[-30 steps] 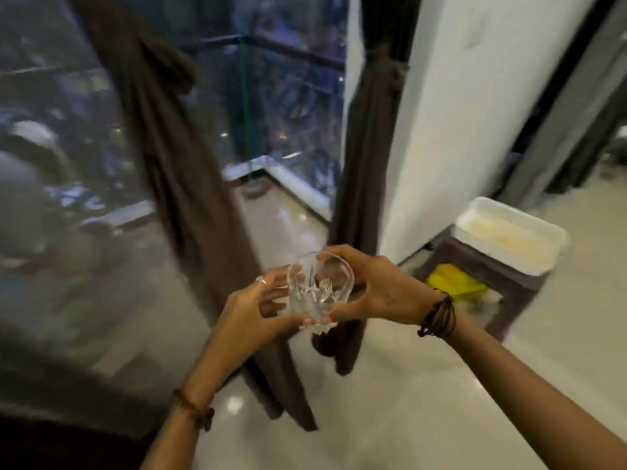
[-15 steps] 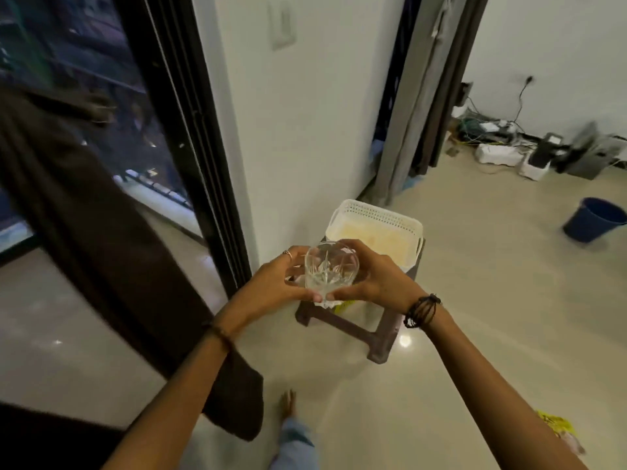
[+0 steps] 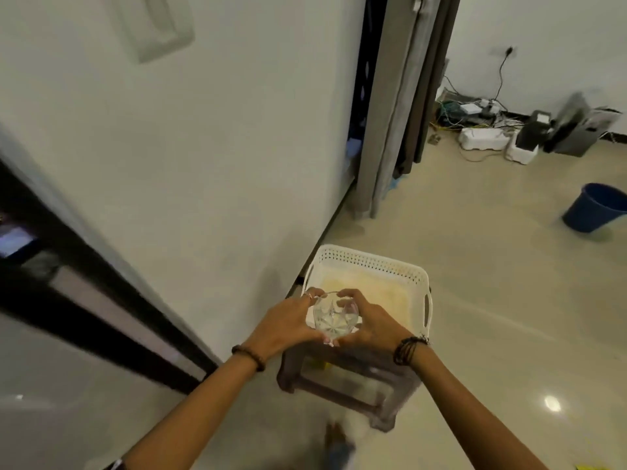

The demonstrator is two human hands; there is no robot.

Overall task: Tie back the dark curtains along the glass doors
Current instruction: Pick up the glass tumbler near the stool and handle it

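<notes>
From the head camera, the left hand (image 3: 283,325) and the right hand (image 3: 371,325) both curl around a clear cut glass (image 3: 335,318), holding it over a white basket (image 3: 420,279) on a brown stool (image 3: 339,388). Curtains (image 3: 417,79) hang beside the wall corner, well apart from the hands.

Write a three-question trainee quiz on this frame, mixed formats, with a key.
1. True or false: only the left hand has a grip on the glass.
2. The white basket sits on: A) a blue bucket B) a brown stool C) the bare floor.
3. Fill in: the right hand also holds the ____.

Key: 1 false; 2 B; 3 glass.
</notes>
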